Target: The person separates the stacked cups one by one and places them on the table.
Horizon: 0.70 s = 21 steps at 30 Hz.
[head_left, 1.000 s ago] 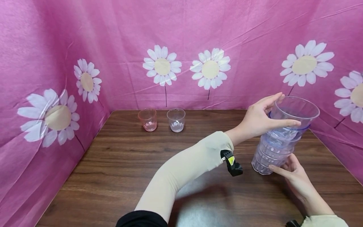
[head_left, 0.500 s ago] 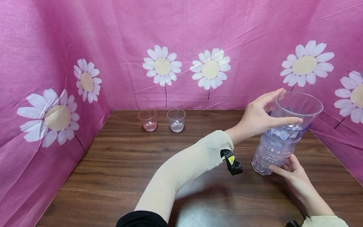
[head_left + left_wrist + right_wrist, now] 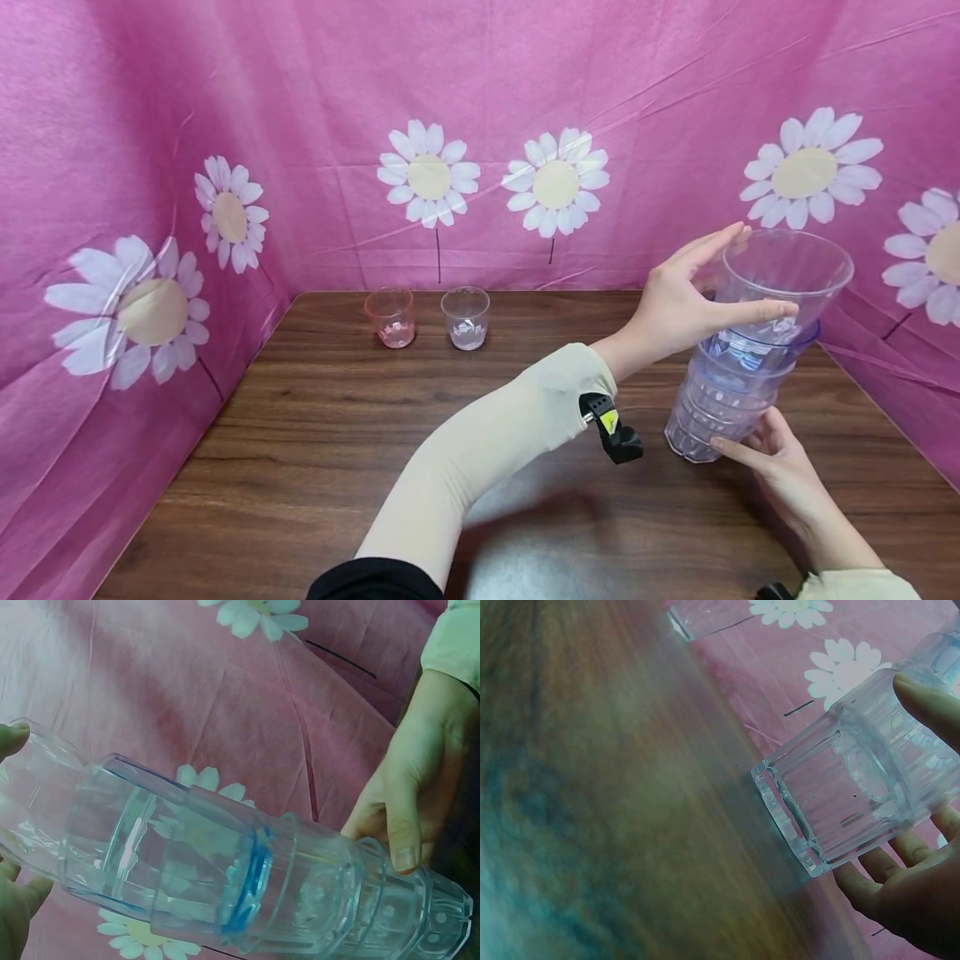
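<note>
On the right of the table, several clear plastic cups (image 3: 705,417) stand nested in a tall, slightly tilted stack. My left hand (image 3: 678,304) grips the uppermost clear cup (image 3: 813,287) near its rim, thumb on the near side. That cup's lower part is still inside a blue-tinted cup (image 3: 802,343). Low on the stack, my right hand (image 3: 783,475) holds the bottom cup (image 3: 855,787), with its thumb and fingers on opposite sides in the right wrist view. Shiny crinkles show through the blue-tinted cup; what they are I cannot tell.
At the back of the wooden table (image 3: 315,467) stand a small pink clear cup (image 3: 390,321) and a small colourless cup (image 3: 466,321), side by side. A pink cloth (image 3: 330,125) with white daisies hangs behind and along the sides.
The uppermost cup has risen with my left hand, so more of it shows above the blue-tinted cup. My right hand and the lower stack have stayed in place.
</note>
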Motion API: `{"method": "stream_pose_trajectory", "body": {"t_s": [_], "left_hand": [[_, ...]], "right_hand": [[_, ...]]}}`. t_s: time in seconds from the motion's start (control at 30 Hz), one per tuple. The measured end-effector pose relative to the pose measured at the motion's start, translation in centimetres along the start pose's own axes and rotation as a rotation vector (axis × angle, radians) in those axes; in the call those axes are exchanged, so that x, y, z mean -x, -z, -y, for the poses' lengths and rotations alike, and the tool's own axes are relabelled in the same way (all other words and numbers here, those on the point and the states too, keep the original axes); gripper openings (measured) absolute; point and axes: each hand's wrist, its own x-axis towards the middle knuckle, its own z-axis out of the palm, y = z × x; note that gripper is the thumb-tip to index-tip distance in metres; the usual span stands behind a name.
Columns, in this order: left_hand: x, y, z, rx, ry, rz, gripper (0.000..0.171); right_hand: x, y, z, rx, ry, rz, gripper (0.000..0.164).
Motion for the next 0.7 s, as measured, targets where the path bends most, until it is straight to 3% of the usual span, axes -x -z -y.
{"method": "stream_pose_trajectory", "body": {"t_s": [0.23, 0.7], "left_hand": [[0.1, 1.0, -0.3, 0.025, -0.054, -0.031, 0.092], [0.3, 2.6, -1.2, 0.11, -0.086, -0.061, 0.086]], "right_hand": [[-0.1, 0.0, 0.0, -0.008, 0.014, 0.004, 0.073], [0.0, -0.1, 0.1, 0.004, 0.011, -0.001, 0.074]]}}
